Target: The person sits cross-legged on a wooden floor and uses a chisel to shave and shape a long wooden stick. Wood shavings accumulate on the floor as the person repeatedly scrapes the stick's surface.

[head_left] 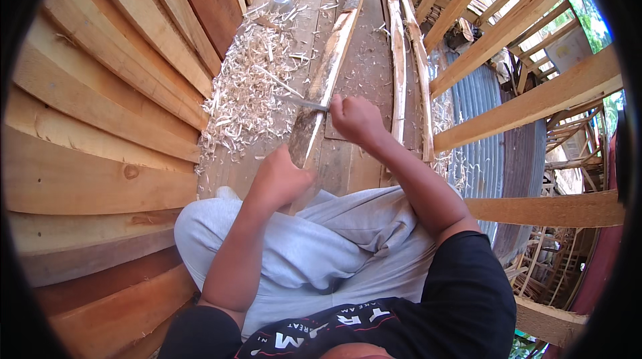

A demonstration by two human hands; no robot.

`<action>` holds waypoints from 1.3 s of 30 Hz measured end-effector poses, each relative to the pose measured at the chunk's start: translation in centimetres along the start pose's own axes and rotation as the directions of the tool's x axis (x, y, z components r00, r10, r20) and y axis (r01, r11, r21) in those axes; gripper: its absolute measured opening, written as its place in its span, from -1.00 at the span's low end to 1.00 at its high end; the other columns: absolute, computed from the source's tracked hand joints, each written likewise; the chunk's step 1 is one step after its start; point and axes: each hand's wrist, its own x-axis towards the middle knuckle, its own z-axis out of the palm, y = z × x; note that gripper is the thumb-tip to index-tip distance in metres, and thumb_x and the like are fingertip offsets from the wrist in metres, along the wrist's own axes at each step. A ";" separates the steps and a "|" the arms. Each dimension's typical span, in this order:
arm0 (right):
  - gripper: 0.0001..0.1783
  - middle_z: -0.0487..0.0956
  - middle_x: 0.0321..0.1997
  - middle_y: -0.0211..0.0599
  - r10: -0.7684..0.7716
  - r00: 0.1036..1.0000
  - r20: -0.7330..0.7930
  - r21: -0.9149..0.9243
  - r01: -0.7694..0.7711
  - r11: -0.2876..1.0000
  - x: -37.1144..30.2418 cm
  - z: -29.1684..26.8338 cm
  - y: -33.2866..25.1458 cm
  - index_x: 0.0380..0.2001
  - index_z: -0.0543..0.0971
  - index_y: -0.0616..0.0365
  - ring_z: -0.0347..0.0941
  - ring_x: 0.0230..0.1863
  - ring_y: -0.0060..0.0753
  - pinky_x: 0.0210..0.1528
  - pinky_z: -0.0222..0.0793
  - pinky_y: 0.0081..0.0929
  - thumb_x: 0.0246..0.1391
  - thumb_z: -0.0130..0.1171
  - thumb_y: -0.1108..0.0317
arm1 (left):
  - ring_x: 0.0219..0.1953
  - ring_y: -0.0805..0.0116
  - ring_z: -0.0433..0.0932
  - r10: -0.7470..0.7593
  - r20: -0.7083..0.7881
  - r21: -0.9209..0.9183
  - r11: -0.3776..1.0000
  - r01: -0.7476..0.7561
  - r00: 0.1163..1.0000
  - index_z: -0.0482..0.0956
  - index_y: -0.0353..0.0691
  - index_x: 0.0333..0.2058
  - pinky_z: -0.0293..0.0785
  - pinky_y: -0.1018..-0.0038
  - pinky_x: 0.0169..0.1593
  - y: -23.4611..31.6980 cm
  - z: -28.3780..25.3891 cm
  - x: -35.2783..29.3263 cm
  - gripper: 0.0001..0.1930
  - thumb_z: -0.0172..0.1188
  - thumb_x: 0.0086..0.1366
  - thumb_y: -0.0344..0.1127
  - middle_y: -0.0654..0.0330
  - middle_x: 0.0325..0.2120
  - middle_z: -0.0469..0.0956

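Observation:
A long wooden strip with dark bark patches and a pale shaved edge runs away from my lap along the plank floor. Around its near end my left hand is closed, resting just above my knees. My right hand is a fist around a knife, its handle mostly hidden by the fingers. The grey knife blade points left and lies across the strip, a little beyond my left hand. A thin pale sliver sits left of the strip, close to the blade.
Curly wood shavings heap on the plank floor at the left, with a small metal cup at their far end. Two more strips lie to the right. Stacked boards wall the left side; slanted wooden rails bound the right.

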 end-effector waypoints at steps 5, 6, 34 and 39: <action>-0.31 0.54 -0.41 0.43 0.269 0.906 -0.327 0.086 -0.255 0.963 4.5 -1.9 8.9 -0.48 0.58 0.46 0.54 -0.24 0.30 -0.08 0.43 -0.06 0.23 -0.42 0.09 | -0.06 -0.09 0.56 0.040 0.051 -0.105 0.994 -0.034 0.998 0.43 -0.42 -0.03 0.45 0.26 0.04 1.3 0.0 -1.8 -0.44 0.24 0.01 -0.19 -0.23 -0.15 0.55; -0.31 0.53 -0.40 0.44 0.260 0.924 -0.280 0.117 -0.236 0.965 4.7 -1.6 10.0 -0.45 0.58 0.48 0.54 -0.22 0.30 -0.07 0.43 -0.07 0.23 -0.43 0.09 | -0.06 -0.09 0.56 0.065 0.063 -0.131 0.990 -0.057 0.996 0.43 -0.42 -0.04 0.45 0.26 0.04 1.4 -0.1 -2.0 -0.44 0.23 0.01 -0.19 -0.23 -0.15 0.55; -0.39 0.53 -0.56 0.18 0.067 0.978 -0.198 0.022 -0.064 0.998 0.6 -1.1 2.1 -0.63 0.58 0.30 0.49 -0.48 0.25 -0.25 0.42 0.06 0.22 -0.28 0.08 | -0.35 0.37 0.52 0.155 0.133 -0.461 0.884 -0.077 0.979 0.44 -0.47 -0.09 0.46 0.43 -0.21 -0.5 0.5 1.1 -0.49 0.24 0.01 -0.26 0.10 -0.40 0.56; -0.37 0.48 -0.68 0.18 -0.080 0.979 -0.189 -0.008 0.080 0.997 -1.5 -1.9 0.0 -0.69 0.56 0.30 0.47 -0.56 0.26 -0.32 0.42 0.06 0.23 -0.24 0.06 | -0.33 0.35 0.54 0.205 0.106 -0.468 0.874 -0.133 0.973 0.47 -0.46 -0.11 0.46 0.42 -0.18 -1.8 1.4 1.3 -0.48 0.26 -0.01 -0.21 0.07 -0.37 0.57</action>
